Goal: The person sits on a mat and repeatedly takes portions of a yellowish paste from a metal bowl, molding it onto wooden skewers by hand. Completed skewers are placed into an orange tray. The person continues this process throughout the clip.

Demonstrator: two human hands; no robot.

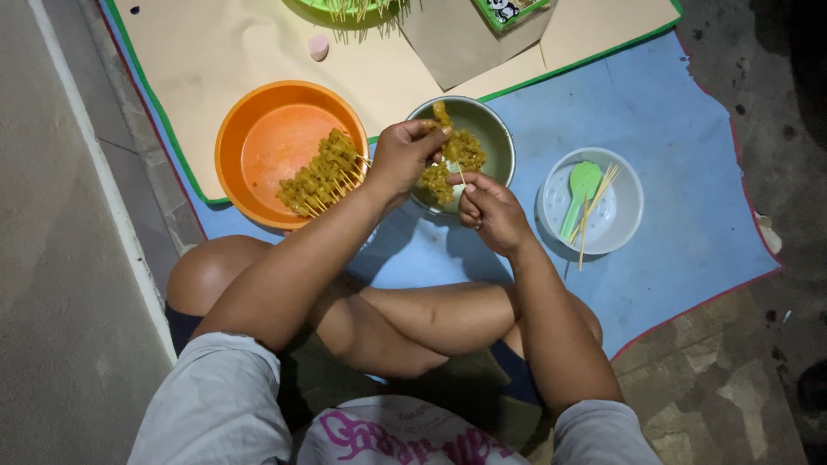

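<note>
I sit cross-legged on a blue mat (655, 129). My left hand (401, 158) pinches yellow marinated meat pieces (442, 114) over a grey metal bowl (495, 129) that holds more marinated meat (465, 152). My right hand (491, 209) grips a thin bamboo skewer (461, 176) pointing up into the meat held by my left hand. To the left, an orange bowl (258, 138) contains a pile of finished meat skewers (323, 175).
A white bowl (624, 207) at right holds a green spoon (581, 191) and several bare skewers (594, 207). Tan paper (215, 52) covers the mat's far part, with a small pink object (319, 46) on it. Concrete floor (60, 258) lies at left.
</note>
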